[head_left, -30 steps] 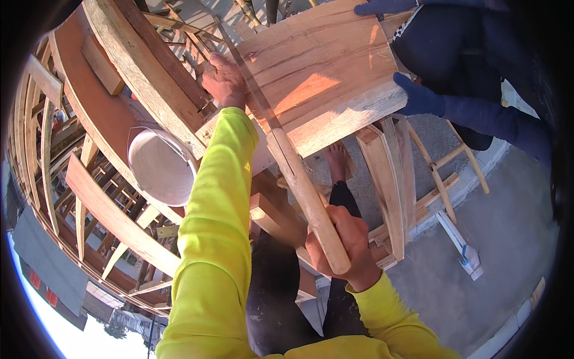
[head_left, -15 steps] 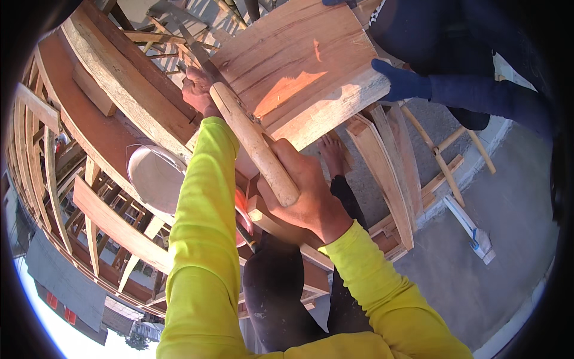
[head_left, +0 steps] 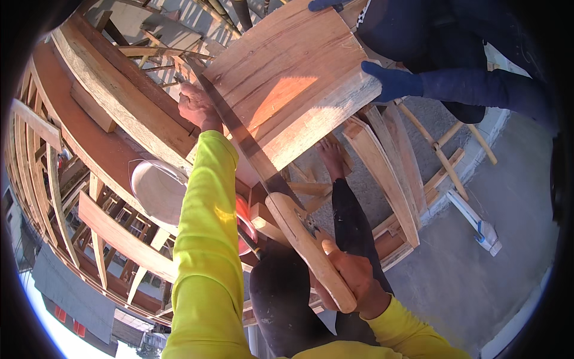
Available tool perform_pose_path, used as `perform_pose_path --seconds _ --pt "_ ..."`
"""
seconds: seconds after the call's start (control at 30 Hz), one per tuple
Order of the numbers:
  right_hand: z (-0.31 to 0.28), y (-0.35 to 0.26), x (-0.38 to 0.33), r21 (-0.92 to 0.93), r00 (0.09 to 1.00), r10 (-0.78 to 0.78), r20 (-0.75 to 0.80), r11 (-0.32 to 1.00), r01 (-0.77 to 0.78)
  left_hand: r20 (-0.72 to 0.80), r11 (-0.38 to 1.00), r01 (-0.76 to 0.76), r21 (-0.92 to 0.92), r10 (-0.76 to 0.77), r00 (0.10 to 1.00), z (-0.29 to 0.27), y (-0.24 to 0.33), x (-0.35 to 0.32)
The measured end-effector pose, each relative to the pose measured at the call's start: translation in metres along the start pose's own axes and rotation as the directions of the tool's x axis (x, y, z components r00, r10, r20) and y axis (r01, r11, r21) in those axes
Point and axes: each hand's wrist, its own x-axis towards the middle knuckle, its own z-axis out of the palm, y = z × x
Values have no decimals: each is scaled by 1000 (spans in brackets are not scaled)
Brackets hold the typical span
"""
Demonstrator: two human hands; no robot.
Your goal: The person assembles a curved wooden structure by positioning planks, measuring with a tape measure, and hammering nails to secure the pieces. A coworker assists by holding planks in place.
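Your right hand (head_left: 351,272) is clamped round the wooden handle (head_left: 299,236) of the saw (head_left: 253,157), whose blade slants along the left edge of the wide board (head_left: 287,54) and runs out past its near left corner. Your left hand (head_left: 198,106) is just beside the far part of the blade, off the board's left edge, its fingers curled (you cannot tell here what, if anything, they close on). At the board's near right corner, a co-worker's blue-gloved hand (head_left: 391,82) holds on, while a pale bucket (head_left: 158,191) is left of your yellow sleeve (head_left: 209,239).
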Motion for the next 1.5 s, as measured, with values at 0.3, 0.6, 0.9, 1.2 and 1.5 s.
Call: perform_pose_path --seconds 0.3,0.6,0.9,1.2,1.5 --pt "21 6 28 -38 987 139 78 990 -137 101 999 46 20 -48 994 5 19 -12" --pt "34 36 71 23 979 170 109 985 -174 269 992 99 83 -118 956 -12 -7 -26" --pt "48 44 110 36 980 187 73 981 -190 234 999 -13 -32 20 972 14 -1 -10" --pt "40 31 125 12 983 175 64 984 -176 114 991 84 102 -95 989 29 14 -3" --pt "5 -16 69 40 947 278 161 957 -288 112 997 29 65 -36 993 3 -1 -8"
